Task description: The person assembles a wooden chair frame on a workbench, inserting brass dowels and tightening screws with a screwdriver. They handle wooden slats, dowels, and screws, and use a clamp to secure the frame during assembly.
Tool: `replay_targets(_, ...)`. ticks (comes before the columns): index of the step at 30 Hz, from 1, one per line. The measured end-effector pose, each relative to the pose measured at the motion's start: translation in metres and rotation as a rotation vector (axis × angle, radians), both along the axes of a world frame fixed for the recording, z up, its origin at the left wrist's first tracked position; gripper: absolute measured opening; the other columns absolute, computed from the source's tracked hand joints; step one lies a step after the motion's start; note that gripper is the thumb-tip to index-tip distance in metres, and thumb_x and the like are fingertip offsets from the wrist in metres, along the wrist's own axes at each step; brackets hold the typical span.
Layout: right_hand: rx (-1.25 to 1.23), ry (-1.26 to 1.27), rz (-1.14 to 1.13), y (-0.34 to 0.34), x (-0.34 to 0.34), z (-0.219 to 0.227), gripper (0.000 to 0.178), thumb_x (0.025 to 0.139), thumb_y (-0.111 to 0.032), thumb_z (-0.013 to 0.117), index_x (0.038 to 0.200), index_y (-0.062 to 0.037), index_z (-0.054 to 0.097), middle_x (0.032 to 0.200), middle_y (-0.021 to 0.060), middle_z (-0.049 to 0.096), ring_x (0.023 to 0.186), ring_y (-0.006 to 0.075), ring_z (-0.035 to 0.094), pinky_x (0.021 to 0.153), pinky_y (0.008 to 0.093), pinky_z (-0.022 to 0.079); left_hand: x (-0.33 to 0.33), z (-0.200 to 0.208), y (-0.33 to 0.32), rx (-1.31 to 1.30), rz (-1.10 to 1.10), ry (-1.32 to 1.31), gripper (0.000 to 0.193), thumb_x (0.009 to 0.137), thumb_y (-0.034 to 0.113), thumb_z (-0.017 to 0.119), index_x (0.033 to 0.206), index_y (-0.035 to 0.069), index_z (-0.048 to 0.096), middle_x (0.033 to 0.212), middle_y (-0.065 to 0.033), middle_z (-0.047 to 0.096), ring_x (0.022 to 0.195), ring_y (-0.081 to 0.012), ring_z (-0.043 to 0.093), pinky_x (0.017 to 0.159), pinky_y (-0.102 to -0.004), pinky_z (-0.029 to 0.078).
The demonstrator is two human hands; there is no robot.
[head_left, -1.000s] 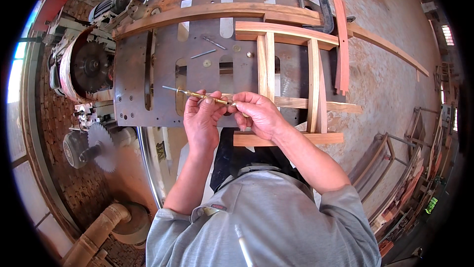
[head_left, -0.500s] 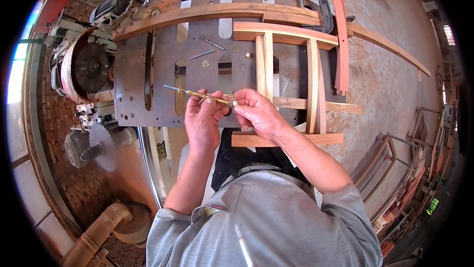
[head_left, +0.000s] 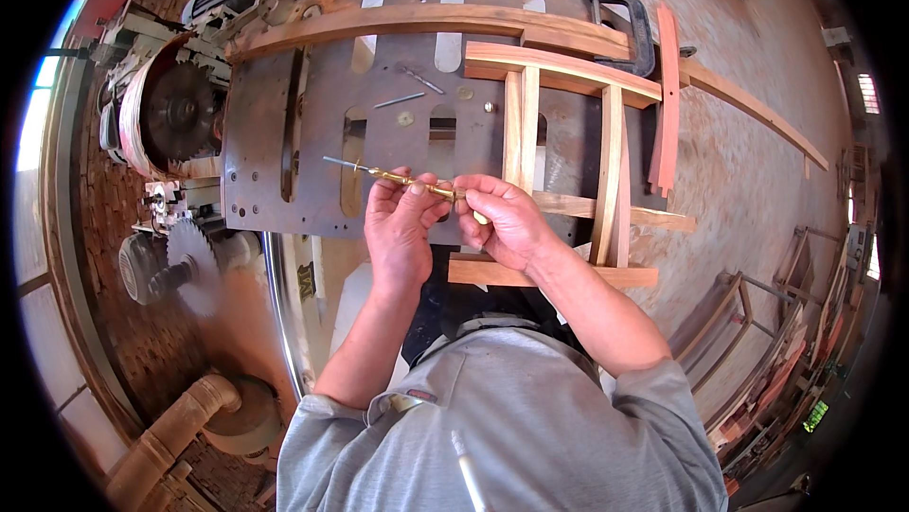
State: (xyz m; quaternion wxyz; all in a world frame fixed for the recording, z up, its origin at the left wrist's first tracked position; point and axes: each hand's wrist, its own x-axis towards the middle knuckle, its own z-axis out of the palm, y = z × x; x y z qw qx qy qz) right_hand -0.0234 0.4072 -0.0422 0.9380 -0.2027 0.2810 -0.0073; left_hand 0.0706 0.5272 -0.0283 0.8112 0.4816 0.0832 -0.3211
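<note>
A slim brass-coloured fitting with a small round collar and a thin grey rod at its left end lies between my hands, above the near edge of the metal table. My left hand pinches its middle between thumb and fingers. At its right end, the thumb and fingers of my right hand are closed on it. A small yellowish piece pokes out beneath the right fingers; whether it belongs to the fitting I cannot tell. Beyond the hands, a twist drill bit and a grey metal rod lie on the table.
The slotted metal table carries a long wooden rail held by a black clamp. A jointed wooden frame sits on the right. Circular saw blades stand at the left, with a lower blade blurred.
My right fingers have moved in and closed over the fitting's right end, which showed at their tips before. The yellowish piece now shows below them. The whole view has shifted slightly.
</note>
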Motion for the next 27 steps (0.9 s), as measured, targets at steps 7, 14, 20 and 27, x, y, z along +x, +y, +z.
replay_targets(7, 0.004, 0.014, 0.006, -0.001, 0.003, 0.001, 0.01, 0.099, -0.009, 0.05, 0.104, -0.0058, 0.058, 0.082, 0.0058, 0.061, 0.057, 0.0125, 0.053, 0.047, 0.0255, 0.042, 0.0, 0.0, -0.002, -0.018, 0.022, -0.004, 0.026, 0.093, 0.002, 0.058, 0.116, 0.005, 0.047, 0.103, -0.014, 0.064, 0.09, -0.0259, 0.069, 0.073, -0.0329, 0.059)
replay_targets(14, -0.048, 0.034, 0.024, 0.002, 0.008, -0.001, 0.007, 0.097, -0.009, 0.053, 0.101, -0.0064, 0.057, 0.08, 0.0054, 0.062, 0.054, 0.0113, 0.053, 0.045, 0.0242, 0.04, 0.001, -0.002, 0.0, -0.003, 0.021, -0.046, 0.025, 0.094, 0.003, 0.058, 0.117, 0.005, 0.046, 0.102, -0.0146, 0.065, 0.089, -0.0267, 0.069, 0.073, -0.0332, 0.059)
replay_targets(20, -0.105, 0.042, 0.047, 0.003, 0.013, 0.0, 0.004, 0.097, -0.01, 0.054, 0.098, -0.0067, 0.056, 0.079, 0.0062, 0.062, 0.053, 0.0102, 0.052, 0.044, 0.024, 0.04, 0.006, -0.007, 0.005, -0.015, 0.015, -0.025, 0.026, 0.094, 0.003, 0.058, 0.117, 0.006, 0.048, 0.102, -0.0131, 0.066, 0.088, -0.0254, 0.069, 0.071, -0.0321, 0.059)
replay_targets(27, -0.099, 0.061, 0.081, 0.004, 0.017, -0.001, 0.002, 0.096, -0.01, 0.056, 0.097, -0.0092, 0.057, 0.078, 0.0053, 0.063, 0.054, 0.0112, 0.052, 0.045, 0.0258, 0.039, 0.01, -0.003, 0.009, 0.035, 0.017, 0.024, 0.029, 0.092, 0.006, 0.063, 0.117, 0.007, 0.047, 0.103, -0.0109, 0.065, 0.085, -0.0196, 0.068, 0.069, -0.0286, 0.055)
